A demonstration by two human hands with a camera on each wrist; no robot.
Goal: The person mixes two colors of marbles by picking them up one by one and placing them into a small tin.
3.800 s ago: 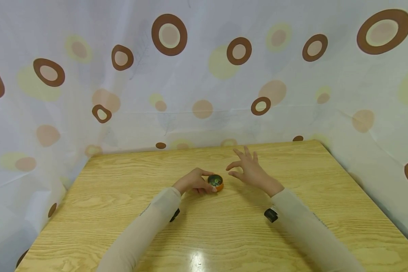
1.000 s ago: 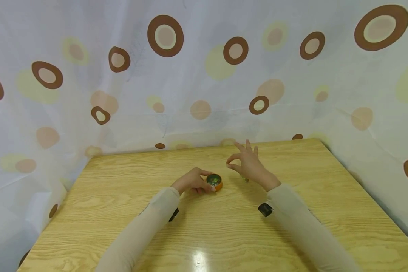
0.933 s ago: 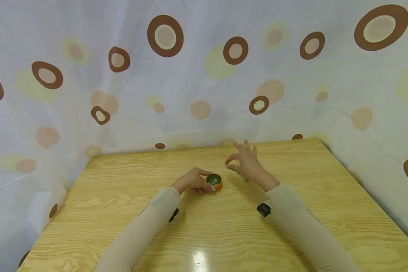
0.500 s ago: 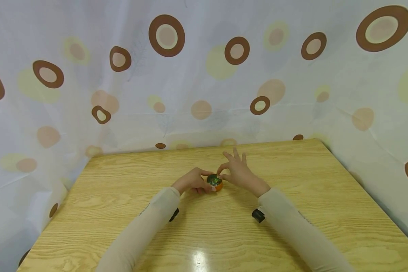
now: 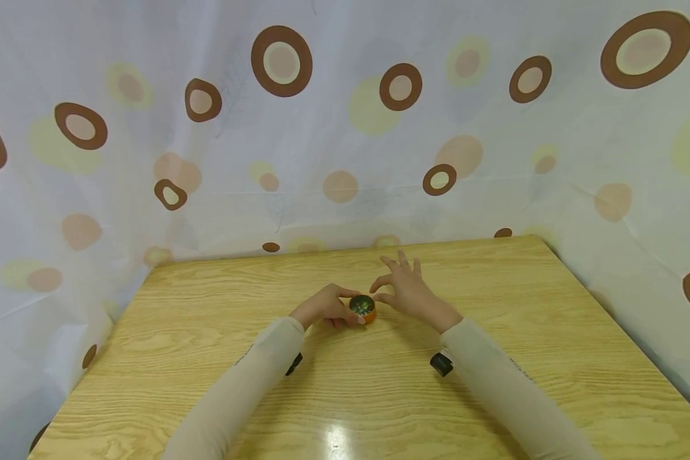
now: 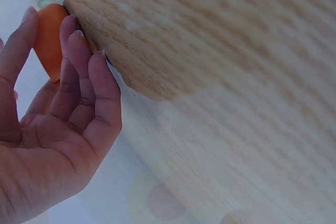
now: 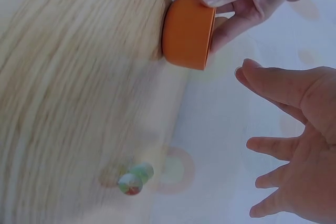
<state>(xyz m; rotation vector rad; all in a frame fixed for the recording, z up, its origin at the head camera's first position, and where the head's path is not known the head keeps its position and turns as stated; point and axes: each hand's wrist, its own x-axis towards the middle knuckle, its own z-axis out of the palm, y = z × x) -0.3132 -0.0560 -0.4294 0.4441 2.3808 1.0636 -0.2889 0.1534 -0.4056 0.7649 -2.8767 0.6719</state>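
My left hand [image 5: 329,306] grips a small orange bowl [image 7: 186,34] between thumb and fingers, keeping it upright on the table. In the head view the dark inside of the bowl [image 5: 362,306] shows several shiny, coloured marbles. Just right of the rim hovers my right hand [image 5: 409,292], thumb and index slightly parted, its other fingers spread, with nothing seen between them. The right wrist view shows two glass marbles [image 7: 130,183] on the table below that hand; the head view hides them behind it. In the left wrist view, the left fingers [image 6: 105,77] lie beside the bowl's wall.
A light wooden table [image 5: 345,390] carries everything. White cloth [image 5: 345,147] with brown and yellow circles hangs along its back and sides. Dark wrist devices [image 5: 441,364] sit below the sleeves.
My right hand, pinching something small, moved left to the bowl's rim. Its thumb and index have since parted, and it has drawn back slightly right. The left hand stays on the bowl.
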